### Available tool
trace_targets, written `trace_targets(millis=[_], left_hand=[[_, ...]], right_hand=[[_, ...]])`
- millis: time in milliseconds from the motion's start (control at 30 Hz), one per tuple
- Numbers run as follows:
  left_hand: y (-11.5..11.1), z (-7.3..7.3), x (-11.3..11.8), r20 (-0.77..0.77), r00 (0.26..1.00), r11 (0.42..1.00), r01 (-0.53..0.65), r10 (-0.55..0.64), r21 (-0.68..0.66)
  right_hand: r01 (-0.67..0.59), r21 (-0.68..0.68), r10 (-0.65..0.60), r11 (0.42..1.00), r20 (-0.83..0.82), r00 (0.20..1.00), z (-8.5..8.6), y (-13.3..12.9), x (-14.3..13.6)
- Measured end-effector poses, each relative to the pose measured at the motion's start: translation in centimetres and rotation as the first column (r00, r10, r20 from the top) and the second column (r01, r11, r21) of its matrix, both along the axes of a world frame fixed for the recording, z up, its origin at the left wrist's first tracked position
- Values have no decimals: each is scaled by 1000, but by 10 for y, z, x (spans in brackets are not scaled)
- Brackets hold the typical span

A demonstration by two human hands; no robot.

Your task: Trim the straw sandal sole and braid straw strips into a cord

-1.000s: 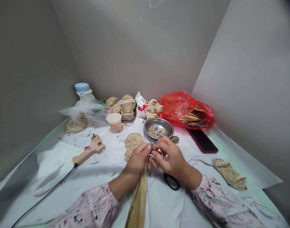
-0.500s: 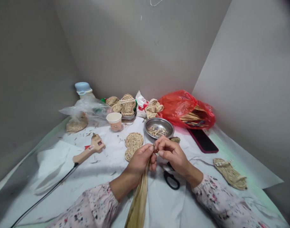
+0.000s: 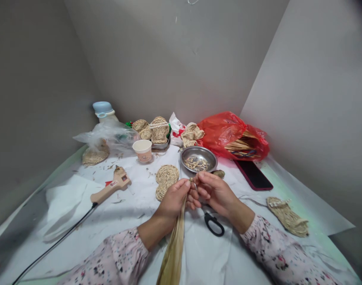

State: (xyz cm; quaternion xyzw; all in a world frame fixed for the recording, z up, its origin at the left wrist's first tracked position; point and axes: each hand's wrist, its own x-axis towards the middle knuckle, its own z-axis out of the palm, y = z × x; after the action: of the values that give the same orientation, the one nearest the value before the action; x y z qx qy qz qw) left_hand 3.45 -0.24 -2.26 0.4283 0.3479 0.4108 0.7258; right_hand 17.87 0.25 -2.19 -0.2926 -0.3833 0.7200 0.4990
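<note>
Between the thumb and fingers of my left hand (image 3: 175, 202) is the top end of a long tan-green fibre strip bundle (image 3: 172, 255), which hangs down toward the front edge of view. A small knotted tip pokes out above the thumb. My right hand (image 3: 217, 194) is closed close beside that tip, its fingertips pinched on something too small to make out. Just behind my left hand lies a coiled woven piece (image 3: 166, 177). Black-handled scissors (image 3: 214, 225) lie under and in front of my right hand, their blades mostly hidden.
A metal bowl (image 3: 198, 159) with scraps stands behind my hands. At left are a glue gun (image 3: 112, 185) with cord and a paper cup (image 3: 142, 151). A red bag (image 3: 222, 134), a phone (image 3: 254, 175) and a woven sole-shaped piece (image 3: 287, 217) are at right.
My right hand has turned slightly and its fingers have shifted, showing more of the knotted tip. The lower fingers of my left hand have loosened a little.
</note>
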Motion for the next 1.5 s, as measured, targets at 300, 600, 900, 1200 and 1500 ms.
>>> trace_targets(millis=[300,600,900,1200,1500], left_hand=[[4,-1,-2,8,1000,999,-26,26,20],[5,-4,-1,-152,985,981,-51,80,185],[2,4,-5,-448,871,924,-18,203,383],[-4,13,-5,-475,829,866,-23,295,499],[-4,15,-5,-481,833,868,0,275,496]], right_hand=[[0,-57,-5,998,-78,997,-1,0,2],[108,-82,-110,991,-17,994,-3,3,2],[67,22,-70,998,190,979,-5,3,4],[43,227,-149,973,473,868,-2,1,5],[9,287,-170,958,540,824,1,-1,4]])
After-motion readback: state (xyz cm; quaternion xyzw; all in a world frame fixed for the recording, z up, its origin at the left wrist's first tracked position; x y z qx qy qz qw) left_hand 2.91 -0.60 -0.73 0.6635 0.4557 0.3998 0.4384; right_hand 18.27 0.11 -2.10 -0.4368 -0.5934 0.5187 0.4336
